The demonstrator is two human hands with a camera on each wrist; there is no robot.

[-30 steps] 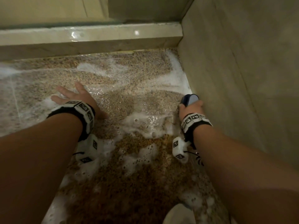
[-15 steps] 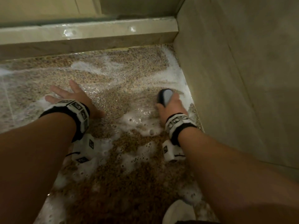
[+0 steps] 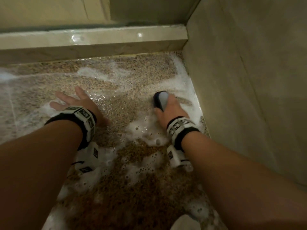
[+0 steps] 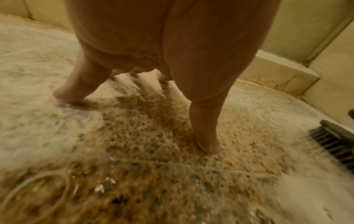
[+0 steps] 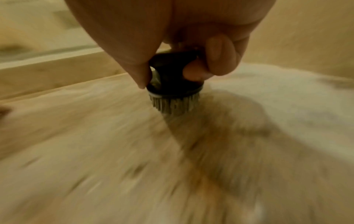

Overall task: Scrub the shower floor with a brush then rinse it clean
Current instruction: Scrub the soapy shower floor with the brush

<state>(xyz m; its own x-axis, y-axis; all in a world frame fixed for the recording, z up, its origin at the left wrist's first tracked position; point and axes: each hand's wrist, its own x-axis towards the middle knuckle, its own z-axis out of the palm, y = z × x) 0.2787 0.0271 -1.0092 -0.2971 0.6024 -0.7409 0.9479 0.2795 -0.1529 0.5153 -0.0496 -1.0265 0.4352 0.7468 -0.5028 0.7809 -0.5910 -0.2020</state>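
The speckled brown shower floor (image 3: pixel 126 90) is wet and streaked with white soap foam (image 3: pixel 146 128). My right hand (image 3: pixel 171 108) grips a dark scrub brush (image 3: pixel 160 100) with a pale top, bristles down on the floor near the right wall. In the right wrist view my fingers curl round the brush handle (image 5: pixel 172 72) above its grey bristles (image 5: pixel 174 104). My left hand (image 3: pixel 76 102) rests flat on the wet floor, fingers spread. In the left wrist view the left hand (image 4: pixel 134 84) is braced on its fingertips and the brush (image 4: pixel 335 145) shows at the right edge.
A raised tiled curb (image 3: pixel 93 42) runs across the far side. A tiled wall (image 3: pixel 249 80) closes the right side, meeting the floor close to the brush. Thick foam lies along the wall's base (image 3: pixel 191 90). Something pale (image 3: pixel 182 223) shows at the bottom edge.
My right hand slid the brush left away from the wall, then a little forward and right again. The left hand has stayed planted on the floor.
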